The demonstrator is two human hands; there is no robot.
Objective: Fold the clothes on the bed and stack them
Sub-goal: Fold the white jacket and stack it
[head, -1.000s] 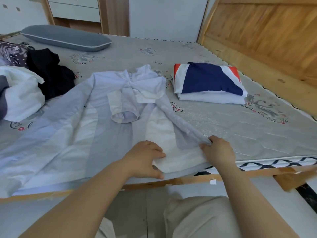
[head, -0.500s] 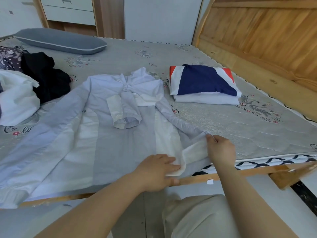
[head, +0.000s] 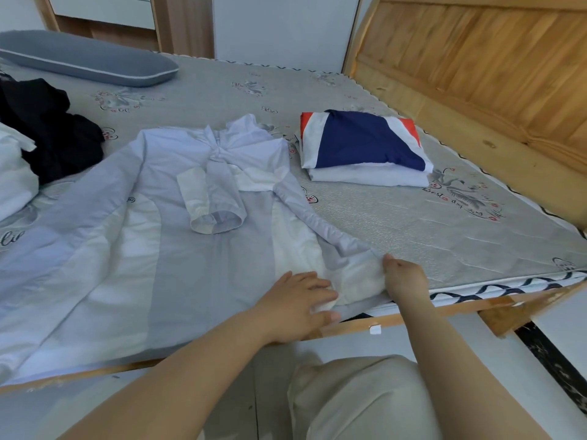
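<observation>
From the head camera, the pale grey and white shirt (head: 190, 249) lies spread flat over the bed (head: 413, 223), collar toward twelve o'clock, hem toward me at six. One sleeve is folded across its chest, cuff pointing down. My left hand (head: 295, 308) rests on the shirt's lower right corner near the bed's edge, fingers fairly straight and pointing toward three o'clock, thumb tucked at the cloth's folded edge; whether it pinches the fabric or only presses it I cannot tell. My right hand (head: 405, 277) sits just to the three o'clock side of the left, fingers curled round the bunched end of the shirt's other sleeve, which runs up toward eleven o'clock to the shoulder.

At one o'clock from the shirt, apart from it, sits the folded stack (head: 365, 150): a navy, white and red piece on top of a white one. At nine to ten o'clock lie a black garment (head: 54, 131) and a white garment (head: 12, 173), unfolded and touching each other. A grey pillow (head: 85, 60) lies at eleven o'clock, and the wooden headboard (head: 492, 65) rises at two o'clock
</observation>
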